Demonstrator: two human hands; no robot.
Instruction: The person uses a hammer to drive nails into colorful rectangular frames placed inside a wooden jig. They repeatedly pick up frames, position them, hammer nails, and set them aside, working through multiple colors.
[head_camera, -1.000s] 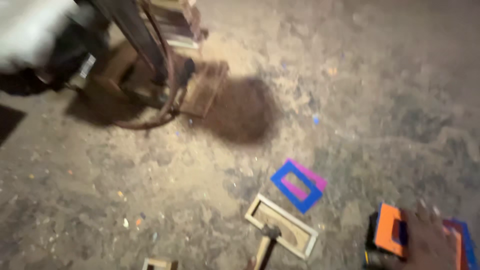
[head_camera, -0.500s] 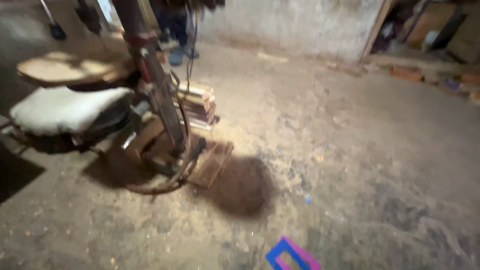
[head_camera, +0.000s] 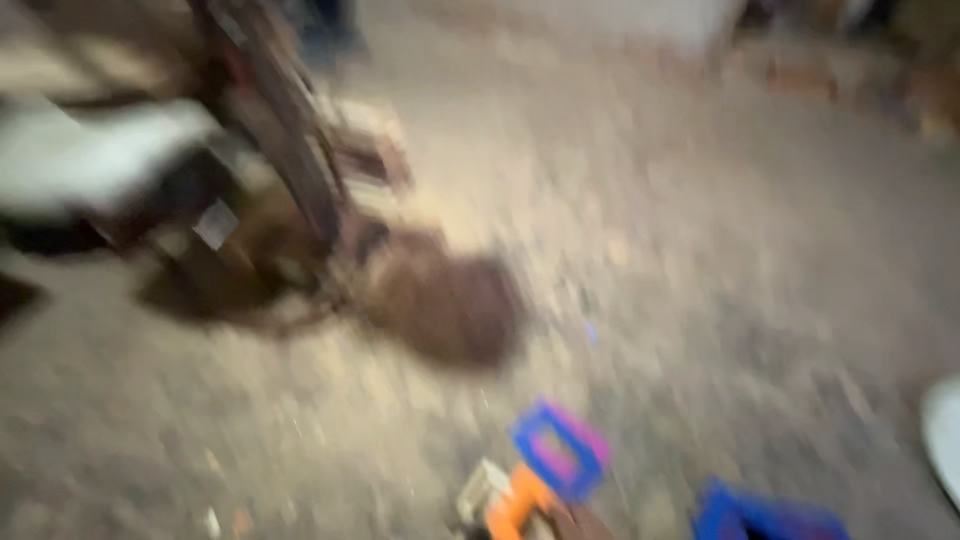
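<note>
The picture is very blurry. A hand (head_camera: 580, 522) shows at the bottom edge, touching an orange frame (head_camera: 515, 508); its grip is unclear. A blue frame (head_camera: 560, 450) lies just above it.

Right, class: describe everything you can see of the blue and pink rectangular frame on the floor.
The blue and pink frame is a small hollow rectangle, blue outside, pink toward its far edge, with an open middle. It lies flat and turned at a slant on the dusty floor, beside an orange piece. Motion blur hides its material and any contact.
</note>
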